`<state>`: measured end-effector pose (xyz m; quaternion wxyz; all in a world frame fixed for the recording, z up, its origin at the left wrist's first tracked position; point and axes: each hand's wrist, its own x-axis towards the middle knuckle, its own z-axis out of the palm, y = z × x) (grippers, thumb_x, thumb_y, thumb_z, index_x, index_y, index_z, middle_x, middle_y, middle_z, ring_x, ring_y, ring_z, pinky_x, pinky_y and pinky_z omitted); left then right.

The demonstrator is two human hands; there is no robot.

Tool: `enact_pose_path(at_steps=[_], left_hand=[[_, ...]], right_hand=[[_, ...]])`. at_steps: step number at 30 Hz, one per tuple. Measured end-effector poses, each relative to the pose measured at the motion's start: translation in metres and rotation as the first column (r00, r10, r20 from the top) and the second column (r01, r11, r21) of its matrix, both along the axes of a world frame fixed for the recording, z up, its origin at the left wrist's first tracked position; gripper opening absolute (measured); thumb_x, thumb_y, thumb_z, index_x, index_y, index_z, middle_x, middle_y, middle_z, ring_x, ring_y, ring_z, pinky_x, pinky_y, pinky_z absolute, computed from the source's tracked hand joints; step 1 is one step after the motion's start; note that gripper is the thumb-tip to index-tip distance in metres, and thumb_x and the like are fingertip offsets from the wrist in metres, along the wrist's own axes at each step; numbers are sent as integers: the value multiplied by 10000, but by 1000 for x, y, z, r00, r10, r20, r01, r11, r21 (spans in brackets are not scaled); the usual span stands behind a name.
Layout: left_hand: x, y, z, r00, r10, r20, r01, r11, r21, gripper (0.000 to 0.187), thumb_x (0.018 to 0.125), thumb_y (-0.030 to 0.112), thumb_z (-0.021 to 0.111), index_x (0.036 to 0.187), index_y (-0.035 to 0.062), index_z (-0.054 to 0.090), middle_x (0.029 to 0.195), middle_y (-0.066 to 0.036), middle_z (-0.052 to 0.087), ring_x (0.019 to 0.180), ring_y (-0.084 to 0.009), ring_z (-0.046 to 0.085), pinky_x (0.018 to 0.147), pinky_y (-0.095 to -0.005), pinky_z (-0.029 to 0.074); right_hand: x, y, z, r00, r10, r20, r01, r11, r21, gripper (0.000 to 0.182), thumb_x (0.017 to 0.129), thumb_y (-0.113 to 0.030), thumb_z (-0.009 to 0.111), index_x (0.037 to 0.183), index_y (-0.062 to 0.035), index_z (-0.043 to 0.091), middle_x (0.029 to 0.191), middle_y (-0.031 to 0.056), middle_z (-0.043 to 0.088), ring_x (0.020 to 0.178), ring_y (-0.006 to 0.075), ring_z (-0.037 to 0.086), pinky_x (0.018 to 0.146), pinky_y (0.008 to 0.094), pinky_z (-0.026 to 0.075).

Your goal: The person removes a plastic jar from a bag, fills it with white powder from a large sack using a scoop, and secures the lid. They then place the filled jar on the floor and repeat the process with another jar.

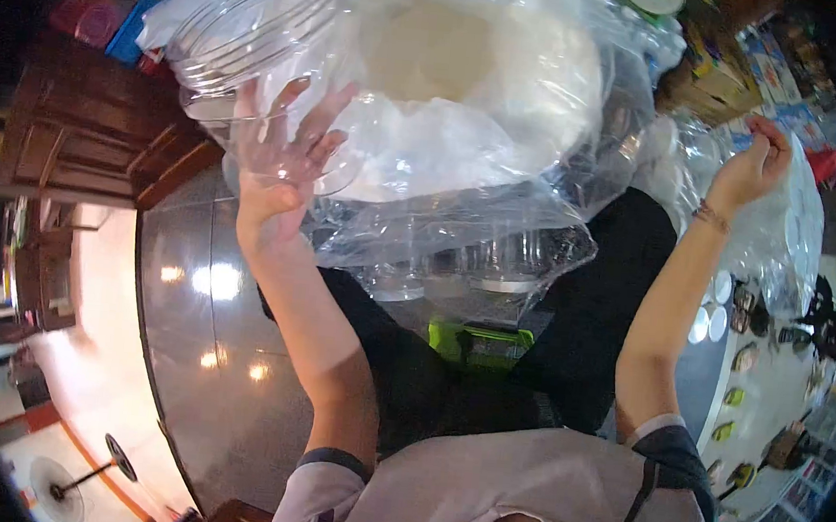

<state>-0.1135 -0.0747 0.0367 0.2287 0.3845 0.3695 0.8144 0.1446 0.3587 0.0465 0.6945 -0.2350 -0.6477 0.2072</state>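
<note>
At the upper left, my left hand is closed around a ribbed, round clear plastic container, which may be several nested together. The fingers show through the plastic. My right hand is raised at the upper right with its fingers curled in. Whatever it may hold is too small to make out. It is nearest to a clear plastic bag with round white-edged things inside. Between the hands, a large clear plastic bag covers a white bundle. Clear round containers show under its near edge.
A green and black box lies on the floor between my legs. A wooden cabinet stands at the left. Cardboard boxes are at the upper right. Small goods and footwear lie along the right, and a fan stands at the lower left.
</note>
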Motion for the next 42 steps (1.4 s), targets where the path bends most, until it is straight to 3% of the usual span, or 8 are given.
enact_pose_path(at_steps=[6, 9, 13, 19, 22, 28, 36, 42], left_hand=[[-9, -3, -3, 984, 167, 68, -158, 980, -120, 1089, 717, 717, 669, 1468, 8, 323, 1309, -141, 489, 1193, -289, 521, 946, -378, 472], [-17, -4, -10, 976, 105, 192, -93, 993, -71, 875, 840, 526, 694, 1464, 15, 353, 1379, -195, 452, 1257, -341, 485, 956, -401, 476], [-10, 6, -6, 989, 110, 95, -113, 993, 24, 821, 752, 65, 734, 1470, 62, 336, 1460, -221, 376, 1371, -437, 347, 1034, -538, 432], [-4, 22, 1, 968, 251, -21, -250, 949, -191, 979, 647, 31, 816, 1475, 127, 302, 1490, -157, 348, 1362, -362, 361, 1052, -542, 413], [-6, 34, 5, 918, 299, -259, -379, 851, -364, 1074, 580, 75, 864, 1477, 125, 277, 1459, -131, 387, 1339, -323, 379, 1045, -539, 405], [-38, 47, 50, 296, 4, -955, -843, 472, -259, 1080, 599, 90, 872, 1470, 39, 236, 1450, -170, 352, 1360, -274, 361, 1075, -435, 383], [-41, 57, 8, 658, 272, -702, -660, 658, -363, 1051, 593, 143, 875, 1421, 13, 242, 1414, -200, 367, 1345, -309, 370, 1024, -454, 427], [-35, 53, 17, 673, 259, -692, -699, 529, -481, 1103, 573, 330, 922, 1428, -10, 313, 1257, -177, 523, 1206, -293, 502, 963, -423, 455]], right_hand=[[-109, -144, 40, 239, 769, 594, -828, 481, -290, 170, 888, -77, 542, 1017, 10, 611, 919, 103, 652, 851, 183, 625, 805, 305, 491], [-186, -137, 7, -209, 560, 802, -775, 406, -485, 284, 911, -178, 573, 1143, -14, 585, 1074, 120, 630, 994, 245, 606, 864, 334, 485], [-259, -92, -92, 61, 256, 965, -694, 706, -143, 396, 918, -198, 525, 1233, 41, 548, 1250, 228, 576, 1105, 356, 576, 972, 414, 450], [-285, -98, -74, -591, 1, 806, -455, 825, -335, 581, 914, -365, 513, 1339, 31, 485, 1312, 246, 539, 1241, 374, 487, 1049, 435, 398], [-269, -105, -109, -285, 68, 956, -344, 924, -168, 420, 923, -372, 471, 1206, -126, 660, 1299, 163, 574, 1246, 385, 486, 1041, 478, 383], [-266, -115, -104, -360, 183, 915, -353, 881, -315, 610, 910, -473, 499, 1401, -111, 485, 1324, 164, 555, 1281, 367, 457, 1076, 496, 328], [-272, -106, -142, -60, 695, 716, -460, 617, -638, 500, 846, -393, 660, 1185, -40, 560, 1114, 164, 662, 1042, 307, 630, 884, 394, 487], [-284, -111, -134, -168, 807, 566, -359, 485, -798, 365, 870, -366, 653, 980, -19, 622, 947, 81, 662, 792, 192, 603, 717, 324, 491]])
